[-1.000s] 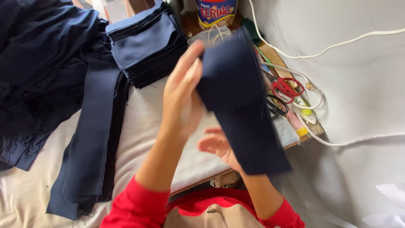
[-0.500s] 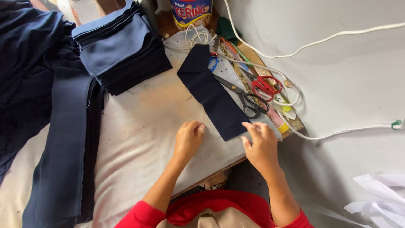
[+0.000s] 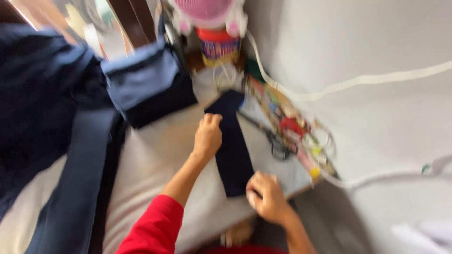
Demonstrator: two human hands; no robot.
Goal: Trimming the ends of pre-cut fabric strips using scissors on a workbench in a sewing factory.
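A long navy fabric strip [image 3: 231,146] lies flat on the pale padded table [image 3: 155,160], running from near the far clutter back toward the person. The left hand [image 3: 207,136] is curled into a loose fist, pressing on the strip's left edge near its upper half; the right hand [image 3: 266,195] rests at the near end, fingers bent over the corner, though motion blur makes it hard to tell whether it pinches the cloth or only presses it. To flatten the piece well, I judge that the hands should pull gently apart along its length, keeping the edges straight and clear of the scissors [image 3: 278,141] just beside its right edge. A stack of folded blue pieces [image 3: 148,87] sits further left, and longer navy strips [image 3: 80,174] hang beyond.
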